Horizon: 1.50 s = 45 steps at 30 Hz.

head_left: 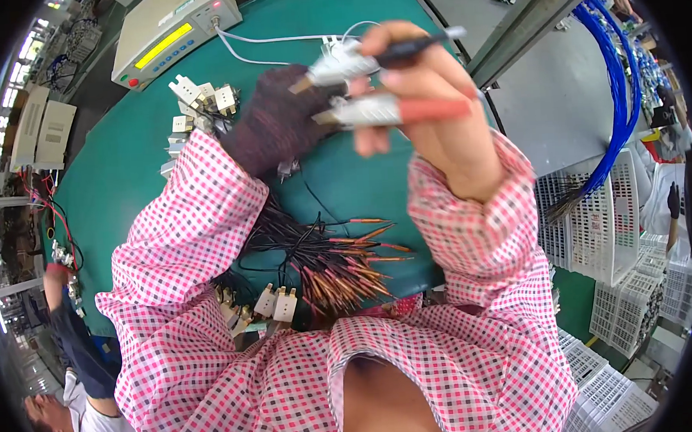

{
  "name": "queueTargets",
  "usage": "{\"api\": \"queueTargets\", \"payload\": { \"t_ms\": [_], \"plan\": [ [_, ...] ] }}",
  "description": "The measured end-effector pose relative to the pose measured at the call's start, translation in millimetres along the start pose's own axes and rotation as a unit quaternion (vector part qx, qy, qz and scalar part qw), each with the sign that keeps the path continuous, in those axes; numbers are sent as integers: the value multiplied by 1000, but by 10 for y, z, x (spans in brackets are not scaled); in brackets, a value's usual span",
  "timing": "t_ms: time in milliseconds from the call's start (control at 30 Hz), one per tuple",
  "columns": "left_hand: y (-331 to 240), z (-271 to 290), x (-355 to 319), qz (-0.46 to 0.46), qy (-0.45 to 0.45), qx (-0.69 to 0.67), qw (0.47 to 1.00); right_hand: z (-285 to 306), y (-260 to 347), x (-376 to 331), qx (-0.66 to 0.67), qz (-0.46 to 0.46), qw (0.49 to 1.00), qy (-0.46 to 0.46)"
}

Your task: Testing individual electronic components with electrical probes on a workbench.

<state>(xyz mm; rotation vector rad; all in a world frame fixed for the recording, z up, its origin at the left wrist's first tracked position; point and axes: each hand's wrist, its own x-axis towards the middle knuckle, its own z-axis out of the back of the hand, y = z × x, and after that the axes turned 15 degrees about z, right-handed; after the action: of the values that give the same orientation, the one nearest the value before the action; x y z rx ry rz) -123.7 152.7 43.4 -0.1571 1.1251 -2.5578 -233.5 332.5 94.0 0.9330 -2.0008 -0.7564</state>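
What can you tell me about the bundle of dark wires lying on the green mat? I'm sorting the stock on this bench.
The bundle of dark wires lies loose on the green mat, between the person's forearms and close to the chest. The thin black leads fan out toward the right, each ending in a slim copper-coloured tip, some with reddish sleeves. The strands cross untidily, not tied. At its lower left lie small white connector blocks. Neither hand touches it; the checked sleeves hide part of it.

Shirt [211,325]: pink, white and dark check, long sleeves, buttoned cuffs. Left hand [278,122]: dark knit glove. Right hand [426,110]: bare.
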Motion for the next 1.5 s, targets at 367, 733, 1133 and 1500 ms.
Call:
{"api": "queueTargets", "payload": {
  "t_ms": [367, 733, 1133, 1500],
  "plan": [
    [-325, 336, -269, -46, 168, 129, 976, 639, 267, -1473, 23, -143, 969, 202],
    [0, 327, -378, 80, 120, -179, 973, 262, -234, -1415, 27, -144, 920, 364],
    [-73, -95, -387, -54, 212, 153, 964, -405, 383, -941, -119, 57, 875, 466],
    [-125, 192, -233, -268, 122, 191, 936, 494, 909, -1348, -254, 180, 950, 31]
  ]
}}
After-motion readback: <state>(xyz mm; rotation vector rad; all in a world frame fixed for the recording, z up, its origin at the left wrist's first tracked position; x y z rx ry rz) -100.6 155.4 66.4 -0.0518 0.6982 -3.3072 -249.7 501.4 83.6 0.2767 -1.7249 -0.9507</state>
